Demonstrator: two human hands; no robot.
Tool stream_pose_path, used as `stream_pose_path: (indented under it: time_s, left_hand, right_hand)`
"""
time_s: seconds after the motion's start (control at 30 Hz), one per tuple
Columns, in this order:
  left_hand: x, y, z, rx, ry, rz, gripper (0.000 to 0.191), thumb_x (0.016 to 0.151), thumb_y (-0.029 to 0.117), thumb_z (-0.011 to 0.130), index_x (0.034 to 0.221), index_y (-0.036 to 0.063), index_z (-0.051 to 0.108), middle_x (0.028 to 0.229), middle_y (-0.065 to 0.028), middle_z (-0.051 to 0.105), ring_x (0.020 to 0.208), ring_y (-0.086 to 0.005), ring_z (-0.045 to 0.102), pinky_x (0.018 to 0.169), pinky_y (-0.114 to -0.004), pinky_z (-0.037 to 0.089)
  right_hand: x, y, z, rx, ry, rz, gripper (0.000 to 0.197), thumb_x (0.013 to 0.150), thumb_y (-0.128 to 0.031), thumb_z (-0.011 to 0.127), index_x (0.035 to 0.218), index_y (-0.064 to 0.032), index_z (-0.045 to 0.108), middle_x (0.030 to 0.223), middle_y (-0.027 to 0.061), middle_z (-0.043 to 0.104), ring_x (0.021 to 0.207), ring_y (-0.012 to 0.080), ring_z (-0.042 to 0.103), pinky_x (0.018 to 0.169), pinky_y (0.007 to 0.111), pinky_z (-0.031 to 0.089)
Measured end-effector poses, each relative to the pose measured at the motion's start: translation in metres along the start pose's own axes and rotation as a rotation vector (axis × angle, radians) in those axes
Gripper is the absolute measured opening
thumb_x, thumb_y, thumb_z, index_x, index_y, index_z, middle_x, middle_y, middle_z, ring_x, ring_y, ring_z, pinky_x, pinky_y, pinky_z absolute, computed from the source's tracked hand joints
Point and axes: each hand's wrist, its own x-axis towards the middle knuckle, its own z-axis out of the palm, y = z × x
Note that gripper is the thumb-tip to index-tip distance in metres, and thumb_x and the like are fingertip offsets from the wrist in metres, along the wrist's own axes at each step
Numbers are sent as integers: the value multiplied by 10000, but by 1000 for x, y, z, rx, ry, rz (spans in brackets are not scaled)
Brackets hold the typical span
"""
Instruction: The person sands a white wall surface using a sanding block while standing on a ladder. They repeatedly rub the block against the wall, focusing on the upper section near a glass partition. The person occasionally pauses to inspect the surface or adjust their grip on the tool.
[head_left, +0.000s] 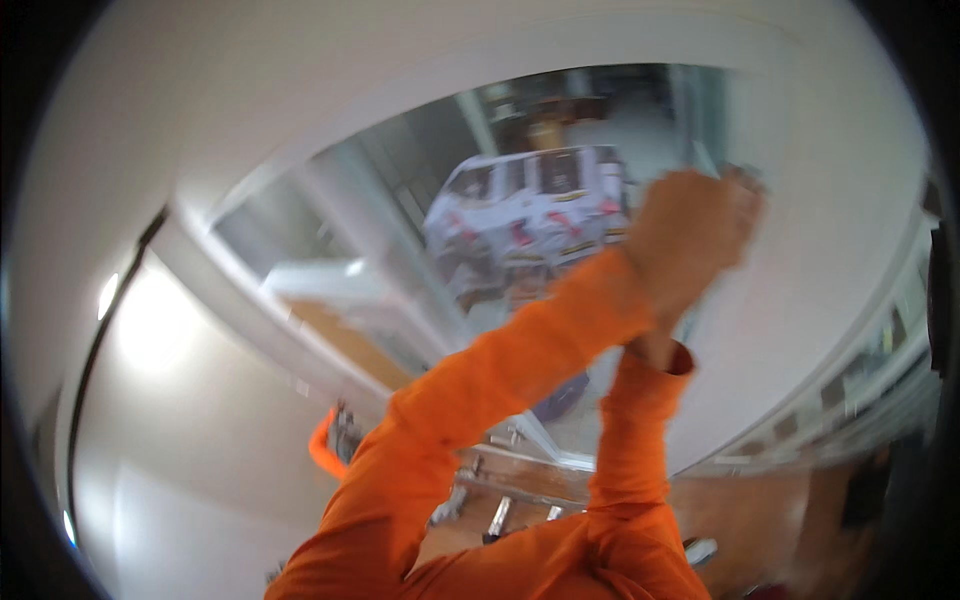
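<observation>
My left hand (679, 229) and my right hand (739, 217) are close together and overlap at the right jamb of a window-like opening. They are motion-blurred, and the left hand covers much of the right. Whether they hold anything cannot be made out. My left arm crosses in front of the opening, and my right arm rises from below. Both arms wear orange sleeves. A pale frame (375, 202) divides the opening. White printed sheeting (525, 217) with dark, red and yellow marks shows through it.
A white wall (810, 225) curves around the opening at the right. To the left, a pale panel (187, 420) reflects bright light. A small curved orange thing (322, 446) shows at its edge. Low down are a brown floor (765, 510) and a silvery metal piece (499, 517).
</observation>
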Motion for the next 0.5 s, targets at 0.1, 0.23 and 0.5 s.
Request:
stream_pose_path:
  time_s: [0.1,0.23,0.5]
  left_hand:
    - [-29,10,14,-8,113,-208,194,942,233,598,971,48,648,739,-134,679,608,-356,670,575,-487,546]
    - [-85,38,-18,-204,65,-351,247,1010,259,566,1044,26,638,783,-140,674,636,-351,655,567,-477,503]
    - [-222,62,16,-384,300,-662,337,1012,319,589,1165,36,688,842,-136,705,671,-342,641,647,-463,507]
  right_hand:
    - [-51,15,-56,-181,-148,608,584,810,-294,856,1255,-79,546,1220,160,622,1018,320,620,782,458,566]
    - [-85,47,-108,208,-538,545,274,910,-126,652,1109,61,645,1069,142,655,827,225,612,719,389,520]
    - [-138,130,-200,-404,-911,144,159,985,-97,609,1087,24,620,814,61,603,671,167,512,587,341,438]
